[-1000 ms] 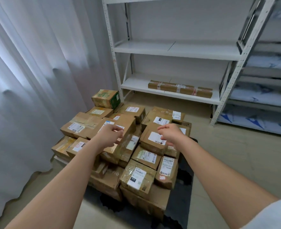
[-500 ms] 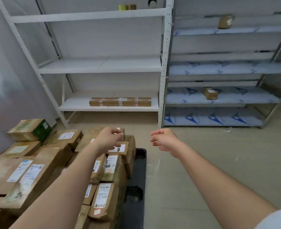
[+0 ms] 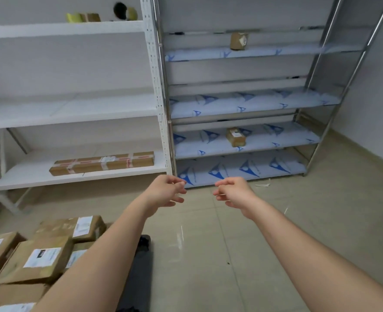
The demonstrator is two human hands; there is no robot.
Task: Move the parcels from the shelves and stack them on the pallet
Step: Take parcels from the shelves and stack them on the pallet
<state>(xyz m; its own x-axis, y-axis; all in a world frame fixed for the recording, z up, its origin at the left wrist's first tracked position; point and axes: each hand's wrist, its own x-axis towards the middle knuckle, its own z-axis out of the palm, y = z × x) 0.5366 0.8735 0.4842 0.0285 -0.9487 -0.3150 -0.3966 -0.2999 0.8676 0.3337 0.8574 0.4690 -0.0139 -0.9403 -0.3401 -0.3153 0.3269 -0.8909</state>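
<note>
My left hand (image 3: 166, 192) and my right hand (image 3: 234, 192) reach forward over the floor, fingers loosely curled, holding nothing. A long flat taped parcel (image 3: 102, 163) lies on the lowest board of the white shelf (image 3: 78, 176). A small brown parcel (image 3: 236, 136) sits on a lower level of the metal shelf (image 3: 264, 143), and another small parcel (image 3: 239, 41) sits on a high level. Several labelled cardboard parcels (image 3: 40, 258) are stacked on the black pallet (image 3: 141, 260) at the bottom left.
Tape rolls (image 3: 125, 11) and small items rest on the top board of the white shelf. A grey wall runs along the right. Beige tiled floor (image 3: 219, 255) lies between me and the shelves, with a scrap of paper (image 3: 262, 183) by the metal shelf.
The view has swung right and up, from the pallet stack to the shelves. Both hands have come off the stacked parcels and are now held out over the floor.
</note>
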